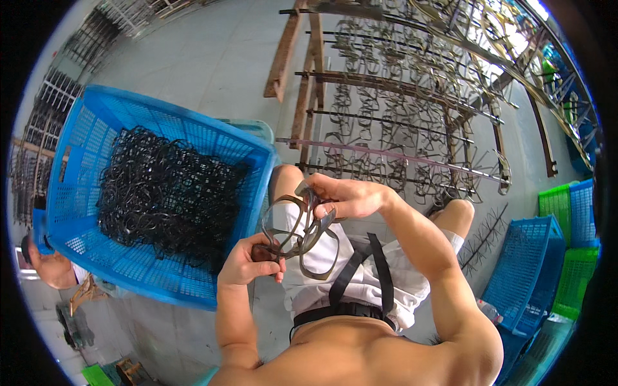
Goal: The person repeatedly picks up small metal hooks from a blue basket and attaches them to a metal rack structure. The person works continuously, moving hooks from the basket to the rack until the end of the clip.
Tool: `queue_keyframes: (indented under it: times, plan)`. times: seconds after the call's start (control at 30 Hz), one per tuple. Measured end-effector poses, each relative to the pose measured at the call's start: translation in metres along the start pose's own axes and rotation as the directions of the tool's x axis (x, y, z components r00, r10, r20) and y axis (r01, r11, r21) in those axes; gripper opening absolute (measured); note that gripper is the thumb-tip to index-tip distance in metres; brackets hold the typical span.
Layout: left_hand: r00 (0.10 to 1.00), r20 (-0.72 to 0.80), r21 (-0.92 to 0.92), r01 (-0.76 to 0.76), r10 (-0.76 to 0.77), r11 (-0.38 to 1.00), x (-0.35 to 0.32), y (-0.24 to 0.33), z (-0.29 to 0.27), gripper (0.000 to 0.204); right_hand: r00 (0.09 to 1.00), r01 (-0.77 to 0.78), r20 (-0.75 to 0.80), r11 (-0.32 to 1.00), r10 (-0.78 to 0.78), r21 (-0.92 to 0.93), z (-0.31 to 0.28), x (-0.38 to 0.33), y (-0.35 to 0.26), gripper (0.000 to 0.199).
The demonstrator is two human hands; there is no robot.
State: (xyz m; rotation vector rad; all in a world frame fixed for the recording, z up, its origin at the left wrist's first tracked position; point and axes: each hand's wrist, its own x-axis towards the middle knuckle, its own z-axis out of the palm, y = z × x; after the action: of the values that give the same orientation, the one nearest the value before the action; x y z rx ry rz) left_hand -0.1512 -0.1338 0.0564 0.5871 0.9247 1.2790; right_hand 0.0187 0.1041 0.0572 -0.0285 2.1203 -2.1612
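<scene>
In front of my lap, several dark, see-through eyeglass frames (pixel 313 242) hang between my two hands, their rims overlapping. My left hand (pixel 246 262) is closed on the frames at their lower left side, thumb and fingers pinching. From the upper right, my right hand (pixel 351 196) grips the same bunch, its fingers closed around the top. How many frames each hand holds is hidden by the overlap. To my left stands a large blue plastic basket (pixel 164 106), with a heap of black eyeglass frames (pixel 164 193) inside.
Ahead to the right, a wooden rack (pixel 386 82) carries rods hung with many frames. Blue crates (pixel 524 264) and green crates (pixel 575 276) are stacked at the right, near a plastic bottle (pixel 489 311). Beyond the basket at the left, another person's arm (pixel 55 269) shows.
</scene>
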Motion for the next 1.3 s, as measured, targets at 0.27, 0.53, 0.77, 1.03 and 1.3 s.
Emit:
queue_keyframes:
  times: [0.27,0.53,0.77,1.03,1.3]
  plan:
    - [0.961,-0.200,0.420,0.258,-0.188,0.870,0.031,0.005,0.027,0.026,0.841,-0.378,-0.511,0.869,0.178,-0.320,0.010,-0.072,-0.001,0.066]
    - [0.778,-0.041,0.738,0.447,-0.627,0.506,0.089,0.006,0.074,0.026,0.973,0.006,-0.206,0.901,-0.105,-0.434,0.005,-0.153,-0.009,0.018]
    - [0.522,0.125,0.831,0.410,-0.844,0.377,0.138,-0.027,0.125,0.026,0.730,0.173,-0.636,0.968,-0.249,-0.181,0.011,-0.227,0.014,0.015]
    - [0.775,0.533,-0.273,0.538,-0.340,0.798,0.128,-0.082,0.091,0.033,-0.642,0.420,-0.765,0.860,0.055,-0.290,-0.078,-0.273,0.078,0.023]
    - [0.809,0.446,-0.467,0.575,-0.382,0.672,0.112,-0.120,0.107,0.031,-0.625,0.556,-0.753,0.795,0.207,-0.243,-0.100,-0.273,0.093,0.012]
